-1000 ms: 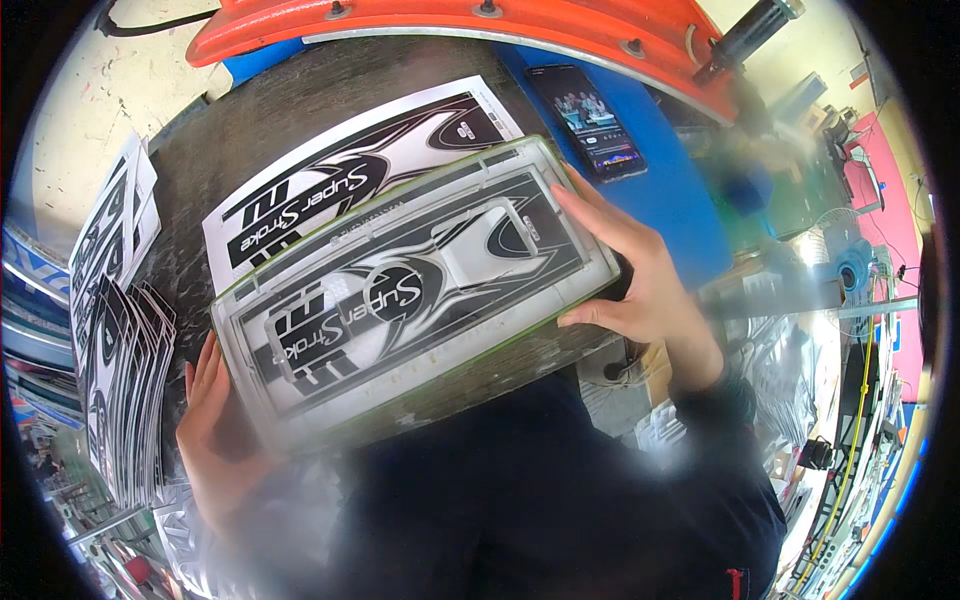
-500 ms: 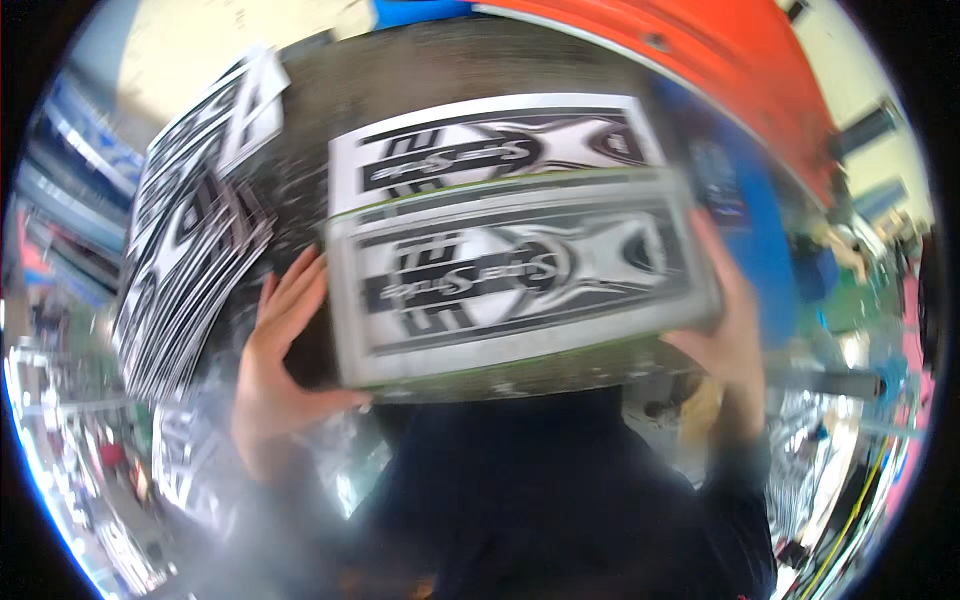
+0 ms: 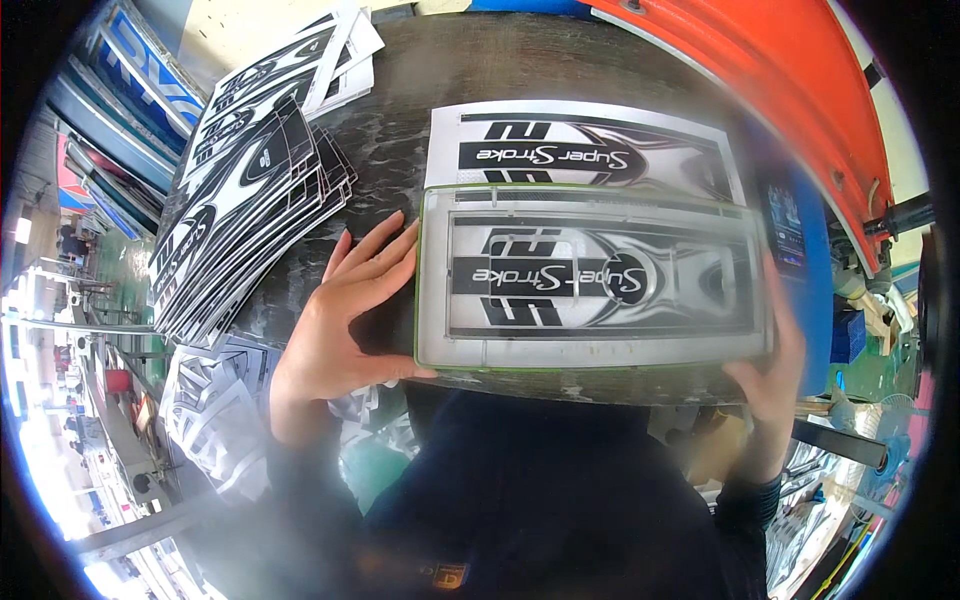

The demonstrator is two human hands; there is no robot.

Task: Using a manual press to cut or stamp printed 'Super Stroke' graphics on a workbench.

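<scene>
A clear rectangular cutting die (image 3: 600, 352) with a green edge lies over the near part of a printed sheet (image 3: 590, 150). Black-and-white artwork shows through it. At the die's left end is my left hand (image 3: 335, 325), thumb along the near corner and fingers at the side. My right hand (image 3: 775, 345) grips the opposite end, its thumb at the near edge and its fingers partly blurred. Left of the die, a fanned pile of printed sheets (image 3: 260, 190) with the same artwork rests on the dark table (image 3: 480, 60).
A large orange-red machine part (image 3: 780, 70) curves along the far right, with a blue panel (image 3: 815, 300) beneath it. Cut scraps (image 3: 215, 400) lie below the table's left side. Framed boards (image 3: 130, 100) lean at far left. A metal bar (image 3: 840, 445) juts out at right.
The view has turned, so the table and sheets appear farther right and more level. Both hands remain at the die's ends, and the picture is sharper.
</scene>
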